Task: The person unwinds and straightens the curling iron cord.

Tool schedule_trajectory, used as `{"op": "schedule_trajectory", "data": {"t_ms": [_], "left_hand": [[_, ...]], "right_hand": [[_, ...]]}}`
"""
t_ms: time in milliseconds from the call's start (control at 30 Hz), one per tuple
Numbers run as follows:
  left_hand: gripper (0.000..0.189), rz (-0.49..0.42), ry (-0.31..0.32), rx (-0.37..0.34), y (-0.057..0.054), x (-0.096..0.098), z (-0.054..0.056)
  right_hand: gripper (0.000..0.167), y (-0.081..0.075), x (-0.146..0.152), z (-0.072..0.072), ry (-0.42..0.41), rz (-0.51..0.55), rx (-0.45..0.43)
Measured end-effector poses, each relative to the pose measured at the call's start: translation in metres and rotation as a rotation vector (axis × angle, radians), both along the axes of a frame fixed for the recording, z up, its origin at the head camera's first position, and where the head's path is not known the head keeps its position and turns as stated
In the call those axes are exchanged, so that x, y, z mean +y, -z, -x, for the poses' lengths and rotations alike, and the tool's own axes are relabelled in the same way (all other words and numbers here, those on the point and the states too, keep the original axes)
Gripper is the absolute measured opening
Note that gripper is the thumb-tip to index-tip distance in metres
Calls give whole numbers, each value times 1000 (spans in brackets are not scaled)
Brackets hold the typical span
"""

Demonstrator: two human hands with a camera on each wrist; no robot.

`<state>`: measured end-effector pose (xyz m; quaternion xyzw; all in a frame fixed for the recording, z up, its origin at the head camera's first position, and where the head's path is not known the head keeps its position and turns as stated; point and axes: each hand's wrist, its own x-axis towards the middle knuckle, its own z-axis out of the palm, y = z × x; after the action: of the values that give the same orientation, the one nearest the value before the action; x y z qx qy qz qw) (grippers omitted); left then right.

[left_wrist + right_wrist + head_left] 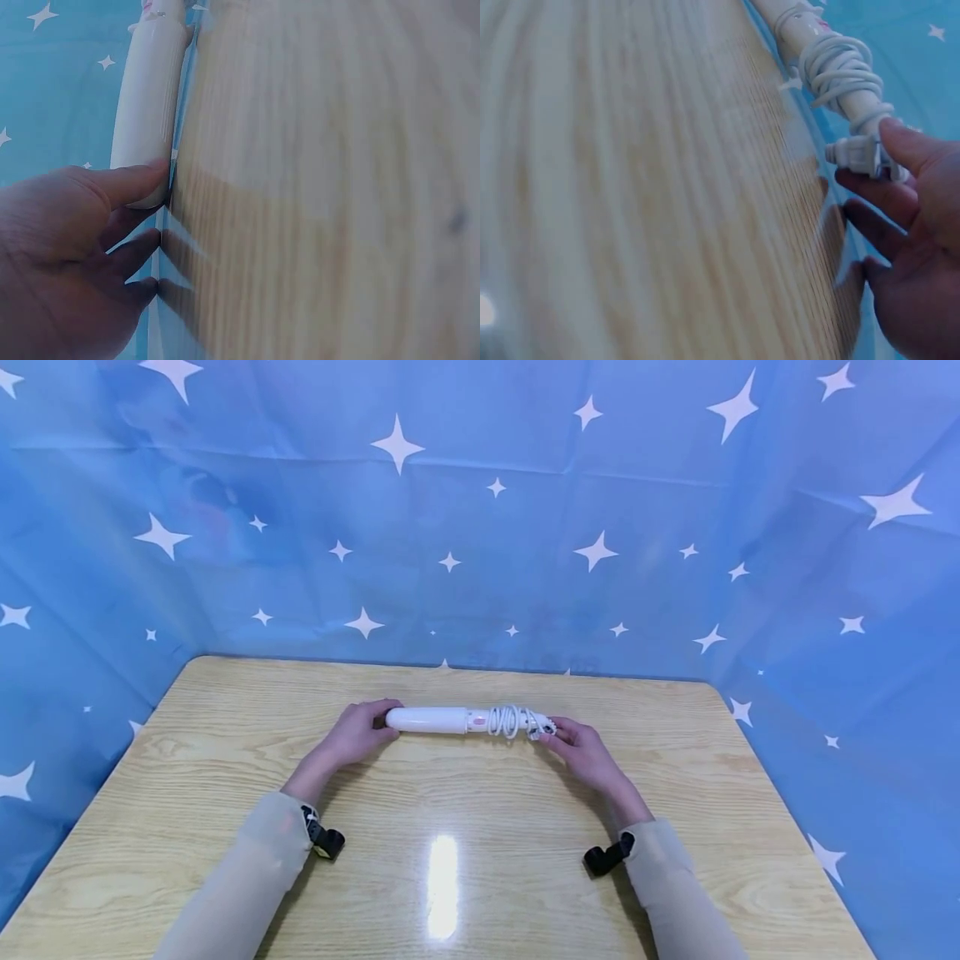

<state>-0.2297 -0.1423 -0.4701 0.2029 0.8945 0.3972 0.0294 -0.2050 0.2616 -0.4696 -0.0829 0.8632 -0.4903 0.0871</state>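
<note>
A white curling iron (429, 720) lies lengthwise across the far half of the table, its smooth rounded barrel to the left. White cord (840, 71) is wound in several loops round its slimmer right part, near a small pink mark. My left hand (358, 732) pinches the rounded barrel end between thumb and fingers; in the left wrist view the thumb lies over the white barrel (146, 105). At the other end my right hand (583, 752) pinches the cord end, with the plug (859, 155) beside the thumb and index finger.
The wood-grain table (375, 877) has rounded far corners and a bright light reflection near its front. Behind and beside it hangs a blue cloth (480, 527) with white stars. Each wrist wears a small black camera (327, 842) on a strap.
</note>
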Motion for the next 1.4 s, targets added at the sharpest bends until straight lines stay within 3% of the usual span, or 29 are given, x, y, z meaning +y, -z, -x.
{"op": "schedule_trajectory", "data": {"t_ms": [267,467,833,1033,1400], "left_hand": [[37,-71,-10,-8,-1,-3,-8],[44,-209,-51,-34,-3,-4,-13],[52,-434,-115,-181,-15,-11,-26],[51,-527,-145,-233,-22,-10,-29],[54,-586,-150,-307,-21,-14,-32]], "right_hand": [[46,-6,-2,-4,3,45,5],[44,-10,-5,-5,16,108,28],[43,-26,-13,-18,-14,263,-12],[43,-32,-13,-23,-1,286,11],[43,-33,-13,-25,-11,367,-7]]}}
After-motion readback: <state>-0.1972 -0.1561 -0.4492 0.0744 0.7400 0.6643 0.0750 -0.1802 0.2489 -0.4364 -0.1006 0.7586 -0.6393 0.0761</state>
